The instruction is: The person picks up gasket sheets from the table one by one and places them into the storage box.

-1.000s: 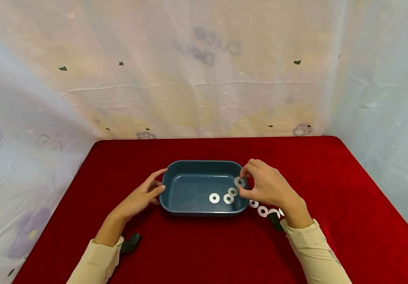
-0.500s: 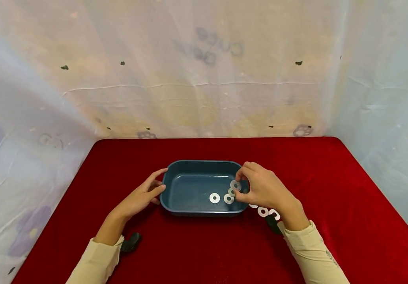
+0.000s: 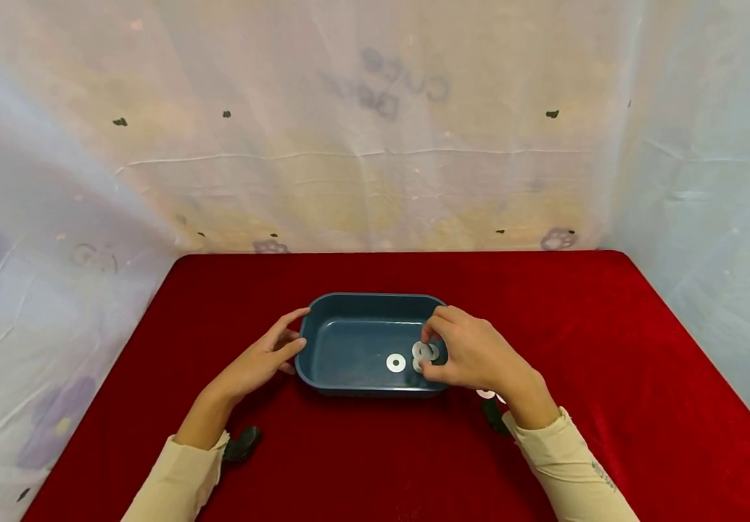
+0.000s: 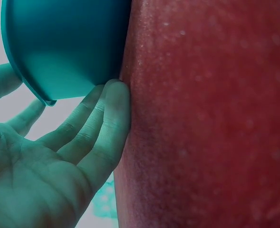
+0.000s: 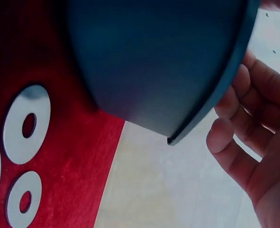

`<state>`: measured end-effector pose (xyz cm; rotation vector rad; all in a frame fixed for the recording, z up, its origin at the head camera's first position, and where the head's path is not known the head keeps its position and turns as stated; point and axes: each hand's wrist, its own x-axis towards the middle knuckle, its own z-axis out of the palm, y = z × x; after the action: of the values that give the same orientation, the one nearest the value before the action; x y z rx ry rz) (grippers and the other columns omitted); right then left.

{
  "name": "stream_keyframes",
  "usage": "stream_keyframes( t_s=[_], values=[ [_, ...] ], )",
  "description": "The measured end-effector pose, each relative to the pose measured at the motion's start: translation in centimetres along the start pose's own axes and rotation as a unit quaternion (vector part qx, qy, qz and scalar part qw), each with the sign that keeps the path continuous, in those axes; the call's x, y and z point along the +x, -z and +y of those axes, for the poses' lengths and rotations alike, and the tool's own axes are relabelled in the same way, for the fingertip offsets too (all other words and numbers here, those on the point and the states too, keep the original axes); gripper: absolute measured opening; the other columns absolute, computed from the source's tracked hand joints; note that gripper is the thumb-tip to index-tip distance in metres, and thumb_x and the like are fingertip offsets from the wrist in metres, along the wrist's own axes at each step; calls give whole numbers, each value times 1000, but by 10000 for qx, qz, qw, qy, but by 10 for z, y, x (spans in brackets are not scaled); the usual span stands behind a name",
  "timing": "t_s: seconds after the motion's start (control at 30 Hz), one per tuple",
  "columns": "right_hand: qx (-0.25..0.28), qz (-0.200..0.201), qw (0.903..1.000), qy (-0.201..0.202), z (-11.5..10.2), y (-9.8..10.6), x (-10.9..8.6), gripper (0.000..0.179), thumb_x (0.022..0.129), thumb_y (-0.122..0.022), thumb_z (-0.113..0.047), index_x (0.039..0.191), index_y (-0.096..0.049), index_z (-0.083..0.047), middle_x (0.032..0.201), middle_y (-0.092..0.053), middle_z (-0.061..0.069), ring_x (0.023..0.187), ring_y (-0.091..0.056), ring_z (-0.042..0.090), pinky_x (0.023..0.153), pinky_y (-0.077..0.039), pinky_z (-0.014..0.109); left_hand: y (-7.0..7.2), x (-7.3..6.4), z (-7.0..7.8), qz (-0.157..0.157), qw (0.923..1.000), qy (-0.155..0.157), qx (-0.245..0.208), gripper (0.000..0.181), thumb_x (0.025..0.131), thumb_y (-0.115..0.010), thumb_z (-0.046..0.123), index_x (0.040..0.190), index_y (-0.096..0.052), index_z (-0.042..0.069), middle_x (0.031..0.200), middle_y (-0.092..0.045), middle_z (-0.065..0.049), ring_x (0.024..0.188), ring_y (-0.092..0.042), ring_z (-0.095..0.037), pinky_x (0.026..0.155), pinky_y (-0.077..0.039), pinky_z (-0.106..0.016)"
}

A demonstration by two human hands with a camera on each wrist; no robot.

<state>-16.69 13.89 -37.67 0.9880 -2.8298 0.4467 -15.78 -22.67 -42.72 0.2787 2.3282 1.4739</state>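
A blue rectangular bin stands on the red cloth. My left hand rests against its left end, thumb and fingers spread at the rim; in the left wrist view the fingertips lie along the outer wall. Above the bin's right part, my right hand pinches a flat metal washer between thumb and index finger. That washer overlaps others lying in the bin, partly hidden by the hand. Farther left on the bin floor lies a single washer.
More washers lie on the red cloth right of the bin, mostly behind my right wrist; the right wrist view shows a large washer there. Black wrist-worn pieces show under both cuffs. Pale patterned curtains border the table.
My right hand has moved left and slightly toward me, carrying the washer from the bin's right rim to over the washers inside. My left hand has stayed at the bin's left end.
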Motion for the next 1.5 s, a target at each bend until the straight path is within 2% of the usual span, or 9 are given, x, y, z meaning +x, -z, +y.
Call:
stream_keyframes(
  t_s=[0.2,0.73,0.97,1.1,1.23,1.37,1.5],
  values=[
    [-18,-49,9998,179,-1,-1,1,23,76,-75,-38,90,-68,-21,92,-60,-4,71,-45,3,61,-43,21,0,0,2,-1,10000,-24,3,60,104,-48,43,156,-19,39,139,-48,-18,122,-54,-32,88,-54,-35],
    [-26,-103,9995,289,-2,-4,1,23,77,-76,-37,93,-70,-22,94,-62,-4,71,-47,3,63,-45,21,0,-1,2,5,10000,8,72,60,105,-48,42,157,-19,39,139,-49,-17,120,-55,-31,87,-54,-34],
    [-107,-293,9983,493,-2,-6,1,22,84,-75,-39,97,-76,-21,99,-67,-5,83,-57,7,71,-52,24,0,0,3,-29,10000,7,35,60,104,-47,44,157,-18,38,140,-48,-18,120,-56,-30,87,-54,-34],
    [-34,-319,9989,346,2,1,-1,23,85,-77,-40,99,-77,-21,99,-67,-4,84,-59,10,74,-53,28,0,-1,5,-28,10000,33,51,61,104,-48,42,157,-19,37,138,-49,-18,117,-57,-29,87,-54,-34],
    [105,-68,9999,32,13,13,-6,22,83,-80,-36,98,-77,-20,95,-66,-4,80,-59,13,71,-53,29,1,-1,6,-49,10000,-18,63,63,104,-49,42,158,-18,33,138,-49,-20,116,-58,-28,86,-54,-34],
    [253,123,9986,-442,25,22,-15,21,85,-79,-33,99,-76,-19,95,-65,-4,81,-59,14,72,-52,30,0,-2,6,-45,10000,-70,-42,63,105,-50,37,159,-19,29,137,-48,-23,111,-61,-28,83,-57,-35],
    [404,79,9951,-900,36,24,-26,19,87,-77,-32,101,-75,-19,95,-65,-4,84,-61,16,75,-53,32,0,-6,5,-6,9997,-16,-231,61,105,-52,29,158,-22,29,136,-47,-24,102,-65,-27,77,-60,-36]
  ],
)
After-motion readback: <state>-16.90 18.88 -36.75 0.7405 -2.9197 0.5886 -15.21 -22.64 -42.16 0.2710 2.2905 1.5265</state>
